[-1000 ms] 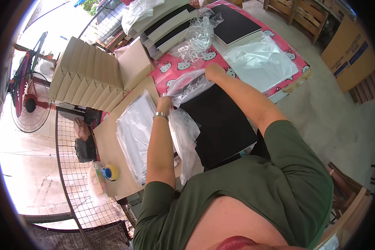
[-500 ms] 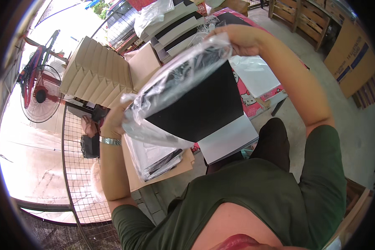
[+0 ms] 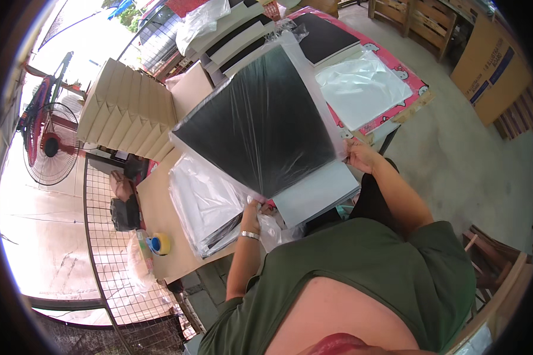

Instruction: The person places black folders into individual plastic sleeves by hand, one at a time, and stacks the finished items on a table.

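A four-cornered black board (image 3: 287, 112) sits inside a thin, creased clear plastic sleeve (image 3: 256, 139), partly above smooth pale boards (image 3: 315, 194). The left hand (image 3: 251, 219) closes its fingers on the sleeve's near corner; the right hand (image 3: 363, 157) pinches its right-hand corner. Leftward, glossy plastic bags (image 3: 204, 195) cover brown cardboard (image 3: 157, 207).

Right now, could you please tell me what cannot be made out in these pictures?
Head view: far part of the white board, hidden behind the bagged black board.
Head view: middle of the pink cloth, hidden by the same board.
Head view: inside of the tan packs, hidden by wrapping.
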Tool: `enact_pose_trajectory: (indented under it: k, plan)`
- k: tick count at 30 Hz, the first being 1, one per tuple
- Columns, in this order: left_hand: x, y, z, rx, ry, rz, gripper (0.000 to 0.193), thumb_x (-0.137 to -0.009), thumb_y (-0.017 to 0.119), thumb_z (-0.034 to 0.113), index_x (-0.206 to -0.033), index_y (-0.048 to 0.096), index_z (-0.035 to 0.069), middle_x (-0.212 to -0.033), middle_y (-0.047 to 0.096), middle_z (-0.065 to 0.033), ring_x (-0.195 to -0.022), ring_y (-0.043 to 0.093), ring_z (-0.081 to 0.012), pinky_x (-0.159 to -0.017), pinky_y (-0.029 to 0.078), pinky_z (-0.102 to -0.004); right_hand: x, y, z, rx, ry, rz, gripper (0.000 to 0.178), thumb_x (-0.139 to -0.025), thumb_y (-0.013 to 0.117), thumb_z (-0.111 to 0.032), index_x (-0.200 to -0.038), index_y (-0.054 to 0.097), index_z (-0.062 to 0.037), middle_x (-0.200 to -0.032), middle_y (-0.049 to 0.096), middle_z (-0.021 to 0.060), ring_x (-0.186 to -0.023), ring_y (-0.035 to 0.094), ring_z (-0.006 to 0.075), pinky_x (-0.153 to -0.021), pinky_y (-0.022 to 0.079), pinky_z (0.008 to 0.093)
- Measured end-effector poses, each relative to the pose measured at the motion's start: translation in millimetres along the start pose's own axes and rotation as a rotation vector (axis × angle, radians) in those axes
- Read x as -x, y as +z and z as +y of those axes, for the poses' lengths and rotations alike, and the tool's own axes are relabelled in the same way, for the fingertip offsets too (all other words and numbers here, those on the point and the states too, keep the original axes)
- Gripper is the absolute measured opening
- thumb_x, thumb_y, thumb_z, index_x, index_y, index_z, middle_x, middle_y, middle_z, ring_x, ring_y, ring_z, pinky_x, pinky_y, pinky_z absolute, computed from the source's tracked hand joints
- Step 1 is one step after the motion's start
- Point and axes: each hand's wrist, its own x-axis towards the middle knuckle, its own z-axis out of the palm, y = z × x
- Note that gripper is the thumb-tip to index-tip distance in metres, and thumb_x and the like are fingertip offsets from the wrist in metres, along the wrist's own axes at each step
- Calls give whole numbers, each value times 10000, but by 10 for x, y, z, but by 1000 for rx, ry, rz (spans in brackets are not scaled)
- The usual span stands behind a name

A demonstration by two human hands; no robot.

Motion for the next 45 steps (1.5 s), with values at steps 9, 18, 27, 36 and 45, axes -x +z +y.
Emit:
enact_pose_trajectory:
  k: [9, 18, 27, 36, 45]
  plan:
    - [679, 524, -733, -811, 198, 507, 247, -768, 688, 265, -824, 568, 57, -620, 516, 5, -529, 458, -118, -476, 360, -288, 1041, 403, 257, 1168, -103, 155, 366, -766, 637, -307, -978, 578, -13, -781, 595, 165, -741, 581, 320, -697, 457, 377]
    - [1381, 822, -605, -645, 366, 599, 187, -842, 604, 236, -831, 579, 52, -595, 501, 22, -515, 455, -67, -457, 359, -236, 1142, 950, 349, 976, 366, -37, 302, -819, 606, -248, -1023, 543, -34, -722, 632, 95, -586, 587, 158, -555, 470, 293]
    - [1561, -610, 776, -377, 850, 1129, 270, -835, 623, 227, -978, 518, 24, -778, 598, -52, -613, 506, -114, -550, 406, -256, -1033, 2443, 1511, 843, 324, -319, 309, -856, 580, -244, -697, 558, 20, -551, 552, 90, -394, 439, 138, -365, 344, 290]
    - [1468, 468, 704, -729, 918, 966, 290, -823, 589, 85, -1081, 545, -41, -986, 599, -102, -882, 567, -173, -771, 448, -275, -759, 2734, 1338, 1727, -111, -474, 773, -816, 531, -525, -1179, 356, 134, -882, 612, 221, -875, 629, 287, -747, 499, 347]
    - [819, 1944, 618, -404, 700, 137, 280, -761, 546, -67, -1039, 559, -97, -1008, 617, -139, -911, 605, -196, -830, 467, -304, -217, 2432, -179, 795, -352, -423, 389, -747, 648, -49, -1126, 561, -45, -876, 629, 87, -776, 587, 134, -735, 476, 270]
